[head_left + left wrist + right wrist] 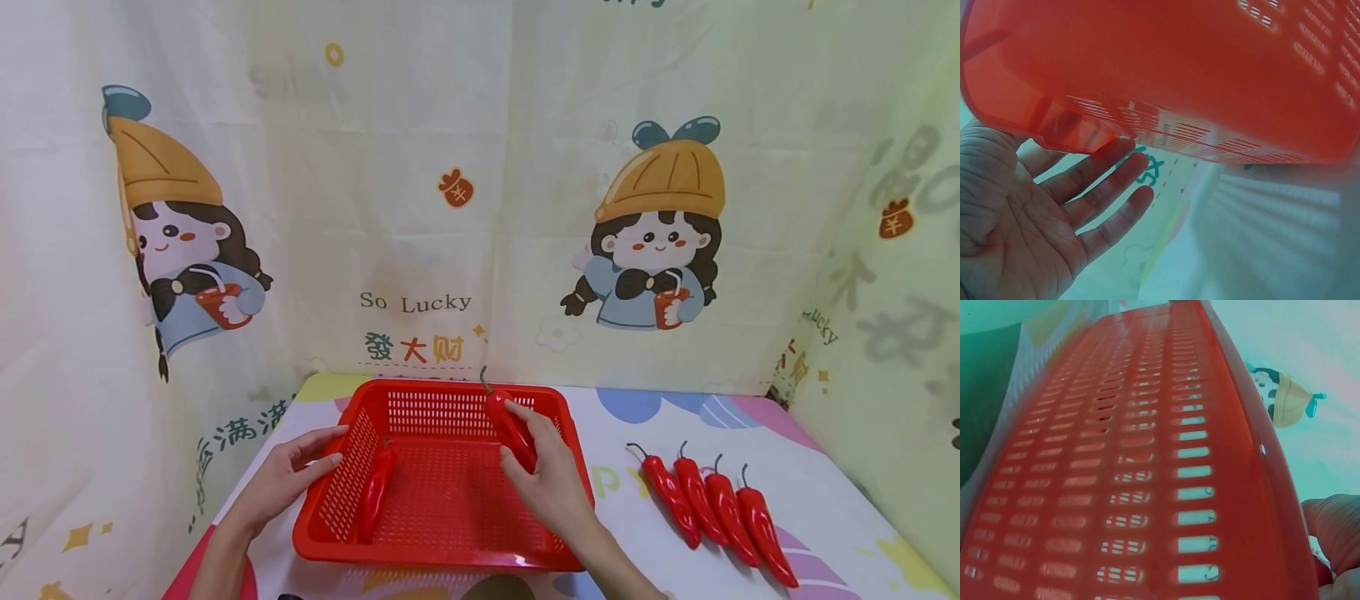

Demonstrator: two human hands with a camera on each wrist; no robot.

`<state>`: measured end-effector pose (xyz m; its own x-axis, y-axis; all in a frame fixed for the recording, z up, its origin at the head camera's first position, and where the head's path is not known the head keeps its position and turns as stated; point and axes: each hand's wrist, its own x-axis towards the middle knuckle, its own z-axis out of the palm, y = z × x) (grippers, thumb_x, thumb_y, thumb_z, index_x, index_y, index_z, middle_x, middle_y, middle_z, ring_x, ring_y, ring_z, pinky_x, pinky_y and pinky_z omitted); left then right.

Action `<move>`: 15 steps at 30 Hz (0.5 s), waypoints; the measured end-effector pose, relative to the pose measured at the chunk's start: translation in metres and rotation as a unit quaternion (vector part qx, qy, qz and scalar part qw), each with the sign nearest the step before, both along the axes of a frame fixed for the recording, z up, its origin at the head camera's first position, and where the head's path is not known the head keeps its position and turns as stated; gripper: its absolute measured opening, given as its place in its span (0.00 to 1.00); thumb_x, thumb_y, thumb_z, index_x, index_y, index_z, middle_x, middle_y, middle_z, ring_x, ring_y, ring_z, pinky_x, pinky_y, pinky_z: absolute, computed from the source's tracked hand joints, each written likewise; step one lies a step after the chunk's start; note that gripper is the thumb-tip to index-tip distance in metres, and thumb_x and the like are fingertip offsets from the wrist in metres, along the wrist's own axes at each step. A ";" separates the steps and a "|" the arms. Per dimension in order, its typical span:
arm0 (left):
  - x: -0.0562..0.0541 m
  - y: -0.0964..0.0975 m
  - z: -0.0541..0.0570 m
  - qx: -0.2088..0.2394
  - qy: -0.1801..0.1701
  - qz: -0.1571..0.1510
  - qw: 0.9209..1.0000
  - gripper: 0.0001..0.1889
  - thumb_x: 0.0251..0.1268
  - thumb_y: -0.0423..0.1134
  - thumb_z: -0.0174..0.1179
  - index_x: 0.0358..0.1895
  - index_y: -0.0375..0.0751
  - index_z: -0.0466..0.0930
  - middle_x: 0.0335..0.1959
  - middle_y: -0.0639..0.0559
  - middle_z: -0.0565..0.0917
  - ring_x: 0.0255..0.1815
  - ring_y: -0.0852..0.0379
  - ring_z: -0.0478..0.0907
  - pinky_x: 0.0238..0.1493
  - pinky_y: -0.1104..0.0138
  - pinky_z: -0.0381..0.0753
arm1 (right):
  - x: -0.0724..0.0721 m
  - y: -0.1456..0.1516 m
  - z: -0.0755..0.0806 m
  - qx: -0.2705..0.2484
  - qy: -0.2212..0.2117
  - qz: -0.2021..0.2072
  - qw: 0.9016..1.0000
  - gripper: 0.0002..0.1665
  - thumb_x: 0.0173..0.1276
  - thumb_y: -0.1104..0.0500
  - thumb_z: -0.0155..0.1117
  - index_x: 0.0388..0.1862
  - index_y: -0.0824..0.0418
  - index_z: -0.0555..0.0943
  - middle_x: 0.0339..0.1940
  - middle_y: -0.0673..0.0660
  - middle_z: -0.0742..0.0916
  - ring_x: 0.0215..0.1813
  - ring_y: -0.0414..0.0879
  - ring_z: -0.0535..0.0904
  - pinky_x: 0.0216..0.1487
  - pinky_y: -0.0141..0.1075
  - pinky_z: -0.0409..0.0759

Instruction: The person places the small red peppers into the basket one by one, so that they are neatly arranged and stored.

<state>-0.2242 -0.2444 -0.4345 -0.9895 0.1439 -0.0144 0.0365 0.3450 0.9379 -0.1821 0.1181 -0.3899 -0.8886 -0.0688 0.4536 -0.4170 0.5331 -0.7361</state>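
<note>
A red pepper [510, 429] with a thin green stem is held between the thumb and fingers of my right hand [551, 483], over the right part of a red plastic basket [431, 557]. Another red pepper [377, 493] lies inside the basket along its left side. My left hand [281, 479] is at the basket's left rim, its fingers loosely extended against the edge. In the left wrist view, the left hand [1041, 212] shows an uncurled palm beside the basket wall [1166, 75]. Only part of the right hand [1338, 534] appears in the right wrist view, beyond the rim.
Several red peppers [723, 508] lie side by side on the patterned tablecloth [611, 517], right of the basket. A printed cloth curtain [525, 208] stands behind the table and along both sides. A small dark object [289, 597] shows at the bottom edge.
</note>
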 end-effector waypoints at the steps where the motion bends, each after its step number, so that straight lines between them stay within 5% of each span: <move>1: 0.000 0.000 0.000 0.000 0.001 -0.001 1.000 0.34 0.70 0.48 0.66 0.76 0.43 0.69 0.70 0.36 0.74 0.59 0.47 0.79 0.49 0.58 0.88 | 0.000 -0.001 0.001 0.001 -0.002 0.001 1.000 0.40 0.63 0.64 0.74 0.73 0.52 0.71 0.66 0.53 0.79 0.59 0.48 0.78 0.43 0.36 0.88; 15: -0.001 -0.001 -0.001 0.003 0.005 -0.007 1.000 0.33 0.70 0.47 0.66 0.76 0.42 0.69 0.70 0.36 0.74 0.60 0.46 0.78 0.49 0.59 0.88 | -0.005 -0.022 0.002 0.012 -0.009 0.036 0.999 0.37 0.67 0.63 0.71 0.74 0.52 0.71 0.64 0.53 0.79 0.57 0.48 0.78 0.43 0.34 0.87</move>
